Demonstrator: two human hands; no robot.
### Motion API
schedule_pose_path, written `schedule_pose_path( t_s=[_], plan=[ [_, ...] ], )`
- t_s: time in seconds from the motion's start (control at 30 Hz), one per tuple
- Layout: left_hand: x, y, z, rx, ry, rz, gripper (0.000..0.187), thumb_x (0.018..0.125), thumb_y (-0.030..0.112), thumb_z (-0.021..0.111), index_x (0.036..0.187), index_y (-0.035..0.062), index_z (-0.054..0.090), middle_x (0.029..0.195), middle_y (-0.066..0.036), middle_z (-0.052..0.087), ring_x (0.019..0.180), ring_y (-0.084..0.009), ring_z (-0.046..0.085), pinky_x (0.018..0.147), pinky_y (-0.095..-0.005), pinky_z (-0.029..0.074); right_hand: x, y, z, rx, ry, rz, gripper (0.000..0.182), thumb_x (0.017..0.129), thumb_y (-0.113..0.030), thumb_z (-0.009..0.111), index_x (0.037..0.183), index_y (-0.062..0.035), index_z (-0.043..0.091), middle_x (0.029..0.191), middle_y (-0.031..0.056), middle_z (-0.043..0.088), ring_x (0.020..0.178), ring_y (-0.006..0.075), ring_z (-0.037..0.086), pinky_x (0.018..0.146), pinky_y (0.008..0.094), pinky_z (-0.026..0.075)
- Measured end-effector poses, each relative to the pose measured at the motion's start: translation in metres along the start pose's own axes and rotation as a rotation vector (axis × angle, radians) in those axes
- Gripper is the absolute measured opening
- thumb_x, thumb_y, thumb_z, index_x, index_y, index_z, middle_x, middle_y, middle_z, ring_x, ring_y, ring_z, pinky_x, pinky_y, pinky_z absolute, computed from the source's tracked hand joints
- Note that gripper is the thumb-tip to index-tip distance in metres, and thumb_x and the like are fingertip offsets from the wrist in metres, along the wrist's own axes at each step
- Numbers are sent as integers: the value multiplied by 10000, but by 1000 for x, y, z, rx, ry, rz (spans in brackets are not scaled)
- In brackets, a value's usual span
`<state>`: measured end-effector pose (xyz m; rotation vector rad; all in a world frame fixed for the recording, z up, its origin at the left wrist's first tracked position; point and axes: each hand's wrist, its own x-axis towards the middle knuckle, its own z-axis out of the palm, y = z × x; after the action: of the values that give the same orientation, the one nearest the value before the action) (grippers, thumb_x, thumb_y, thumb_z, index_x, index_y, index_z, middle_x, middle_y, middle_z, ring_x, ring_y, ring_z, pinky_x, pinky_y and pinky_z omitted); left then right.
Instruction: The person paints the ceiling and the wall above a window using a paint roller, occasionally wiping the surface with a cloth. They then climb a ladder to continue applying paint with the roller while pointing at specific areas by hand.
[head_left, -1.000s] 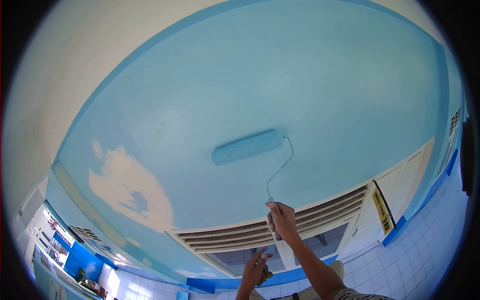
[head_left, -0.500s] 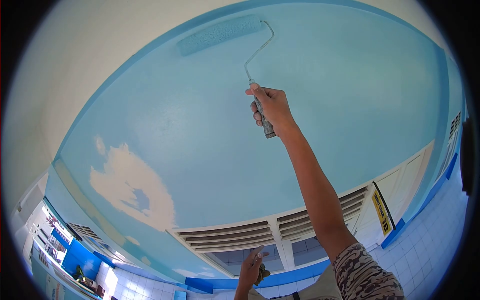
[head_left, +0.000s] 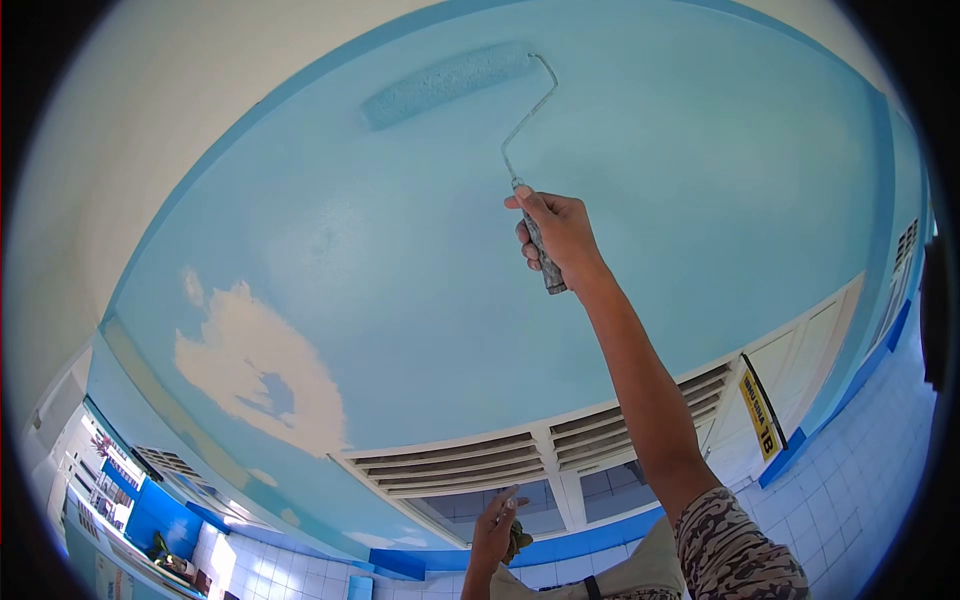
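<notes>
My right hand (head_left: 558, 235) is wrapped round the grey, paint-stained handle of a paint roller. The light blue roller sleeve (head_left: 445, 85) lies against the upper part of the light blue wall (head_left: 430, 270), joined to the handle by a bent wire frame. Lower down, in front of the louvred window, my left hand (head_left: 495, 525) is raised with its fingers partly bent. Something dark greenish (head_left: 518, 541) shows beside its palm; whether the hand grips it is unclear.
A pale unpainted patch (head_left: 262, 370) marks the wall at the left. White louvred vents (head_left: 455, 465) run along the wall's lower part. A yellow and black sign (head_left: 760, 410) sticks out at the right. White tiles (head_left: 830, 520) lie beyond.
My right hand and the roller have moved slightly down and to the right across the wall. My left hand has shifted a little to the left.
</notes>
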<state>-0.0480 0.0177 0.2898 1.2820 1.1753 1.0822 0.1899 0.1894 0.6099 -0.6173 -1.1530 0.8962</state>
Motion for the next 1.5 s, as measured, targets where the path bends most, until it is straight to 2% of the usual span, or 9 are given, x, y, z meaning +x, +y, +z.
schedule_pose_path(
  t_s=[0.1,0.23,0.63,0.9,1.27,1.33,1.37,1.43,1.5],
  plan=[
    [-1,4,6,-1,-12,6,408,1065,270,491,1399,42,546,1154,-104,710,594,-7,432,526,-208,451,28,-21,10,8,-10,-51,465,961,-440,662,1053,16,680,617,22,530,443,85,467,393,251,381],
    [-3,10,12,-10,-47,-15,430,1074,298,457,1411,39,523,1159,-142,695,607,-23,498,543,-222,546,12,-4,-1,7,9,-48,458,964,-447,656,1044,3,690,609,16,527,445,83,468,394,248,383],
    [0,-6,20,48,-90,-142,427,1071,306,469,1377,19,551,1180,-103,691,673,-41,496,602,-242,565,-198,204,-110,-115,114,277,422,1030,-361,571,1125,33,690,555,12,521,418,62,451,401,242,372],
    [14,-43,29,176,-150,-84,424,1066,316,484,1357,21,575,1180,-65,686,674,-35,493,606,-245,572,-305,278,-149,-61,222,470,319,1019,-262,597,1004,38,704,541,13,516,400,59,448,363,246,349],
    [13,-49,44,201,-206,-127,434,1065,324,495,1337,1,596,1160,-53,690,695,-44,513,624,-261,571,-310,262,-145,23,218,583,348,1019,-288,596,989,47,687,557,41,539,404,94,482,374,264,369],
    [9,-42,46,161,-166,-153,402,1050,327,527,1314,42,630,1079,-28,731,667,-36,460,616,-220,414,-286,252,-137,12,184,503,370,1024,-313,585,1009,44,678,557,45,542,407,101,490,384,265,380],
    [9,-40,45,164,-165,-157,402,1050,327,527,1314,42,630,1079,-28,731,667,-36,460,616,-220,414,-271,240,-130,22,169,453,379,1025,-322,583,1011,44,678,561,43,544,409,99,489,384,263,379],
    [9,-37,42,231,-221,-190,424,1064,322,498,1325,7,607,1146,-57,693,737,-59,533,624,-265,580,-237,208,-118,53,142,375,395,1025,-339,584,1017,44,678,565,37,545,412,95,486,385,259,380],
    [9,-35,44,241,-217,-140,420,1064,322,495,1320,9,610,1140,-60,692,732,-59,534,625,-268,586,-199,176,-103,101,136,282,378,1030,-326,584,1007,41,671,563,19,529,407,62,447,383,237,348]
  ],
)
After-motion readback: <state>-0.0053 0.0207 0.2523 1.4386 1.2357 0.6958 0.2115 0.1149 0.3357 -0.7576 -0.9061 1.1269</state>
